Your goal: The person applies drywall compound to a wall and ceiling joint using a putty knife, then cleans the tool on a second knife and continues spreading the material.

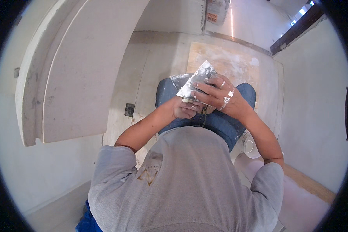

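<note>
In front of my lap, the two hands meet around two flat metal putty knives smeared with white paste. My right hand (225, 96), white smears on its knuckles, is closed on the nearer putty knife (199, 80), its fingers lying across the wide blade. Just below and to the left, my left hand (187, 108) has its fingers curled shut. It appears to grip the other putty knife (178, 81), whose blade shows behind the first one. Both handles are mostly hidden by the hands.
A white door panel (83, 73) stands close on the left. A paste-stained board (205, 50) lies on the floor ahead. By my right elbow is a white bucket (252, 147). A printed container (217, 11) stands at the far end. A pale wall (317, 92) borders the right.
</note>
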A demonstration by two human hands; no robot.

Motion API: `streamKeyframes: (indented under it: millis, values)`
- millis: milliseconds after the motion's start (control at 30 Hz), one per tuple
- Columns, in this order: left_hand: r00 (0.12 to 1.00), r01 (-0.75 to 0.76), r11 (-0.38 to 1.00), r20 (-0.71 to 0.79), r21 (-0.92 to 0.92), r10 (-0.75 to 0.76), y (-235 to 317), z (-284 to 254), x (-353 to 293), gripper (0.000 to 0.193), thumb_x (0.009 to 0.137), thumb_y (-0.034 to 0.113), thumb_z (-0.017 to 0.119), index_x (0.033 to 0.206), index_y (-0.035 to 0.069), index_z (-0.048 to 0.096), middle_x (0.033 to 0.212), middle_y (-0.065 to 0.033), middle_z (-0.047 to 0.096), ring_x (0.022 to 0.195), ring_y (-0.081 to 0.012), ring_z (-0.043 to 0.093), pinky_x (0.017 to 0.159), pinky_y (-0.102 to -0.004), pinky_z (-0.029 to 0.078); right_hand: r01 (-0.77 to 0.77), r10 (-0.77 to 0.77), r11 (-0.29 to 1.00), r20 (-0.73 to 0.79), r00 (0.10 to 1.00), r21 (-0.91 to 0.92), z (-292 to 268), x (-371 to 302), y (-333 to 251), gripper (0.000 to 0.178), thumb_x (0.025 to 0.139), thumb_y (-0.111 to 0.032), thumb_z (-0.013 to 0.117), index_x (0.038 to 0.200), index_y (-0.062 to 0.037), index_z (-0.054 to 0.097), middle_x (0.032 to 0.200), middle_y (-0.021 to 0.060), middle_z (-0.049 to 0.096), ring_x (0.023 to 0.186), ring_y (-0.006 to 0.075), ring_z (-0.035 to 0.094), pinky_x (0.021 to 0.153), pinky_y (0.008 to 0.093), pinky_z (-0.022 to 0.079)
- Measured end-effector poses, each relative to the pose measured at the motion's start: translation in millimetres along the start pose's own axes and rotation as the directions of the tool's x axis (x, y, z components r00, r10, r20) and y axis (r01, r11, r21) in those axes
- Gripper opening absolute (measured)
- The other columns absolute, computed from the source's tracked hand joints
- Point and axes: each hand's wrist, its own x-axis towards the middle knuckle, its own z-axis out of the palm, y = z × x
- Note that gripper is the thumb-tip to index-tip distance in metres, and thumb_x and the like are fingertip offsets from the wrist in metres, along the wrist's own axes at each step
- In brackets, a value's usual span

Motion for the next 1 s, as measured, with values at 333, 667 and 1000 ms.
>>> streamKeyframes:
  millis: [333, 667, 1000]
  values:
    - [0.99, 0.058, 0.998, 0.128, 0.005, -0.058, 1.7, -13.9, 1.9, 0.031, 0.094, 0.038, 0.045, 0.083, 0.01, 0.052, 0.062, 0.0015, 0.046, 0.039, -0.0033, 0.044, 0.032, -0.0146, 0.033, -0.009, 0.007, 0.999, 0.039, 0.999, 0.052, -0.6, -6.1, 2.1, 0.046, 0.069, -0.017, 0.064, 0.115, -0.0216, 0.059, 0.124, -0.003, 0.054, 0.098, 0.0215, 0.052, 0.088, 0.0381, 0.047]
    - [0.957, -0.218, 0.958, -0.152, 0.188, 0.247, -3.1, -5.2, 11.1, 0.015, 0.094, 0.022, 0.048, 0.089, 0.009, 0.054, 0.069, 0.0012, 0.051, 0.046, -0.0005, 0.046, 0.036, -0.0142, 0.036, -0.211, 0.215, 0.977, -0.169, 0.962, 0.043, -10.6, 15.3, 0.2, 0.048, 0.069, -0.013, 0.063, 0.117, -0.0161, 0.06, 0.121, 0.0015, 0.058, 0.095, 0.0244, 0.053, 0.085, 0.0365, 0.044]
    - [0.599, -0.778, 0.625, -0.224, 0.066, 0.769, 13.9, 6.2, 20.4, 0.017, 0.099, 0.022, 0.042, 0.097, 0.009, 0.052, 0.086, -0.0031, 0.06, 0.069, -0.012, 0.06, 0.065, -0.0249, 0.056, -0.465, 0.482, 0.876, -0.218, 0.849, 0.126, 21.3, -21.4, -25.8, 0.055, 0.064, -0.001, 0.065, 0.117, -0.0095, 0.059, 0.12, 0.0056, 0.059, 0.1, 0.0276, 0.052, 0.088, 0.039, 0.044]
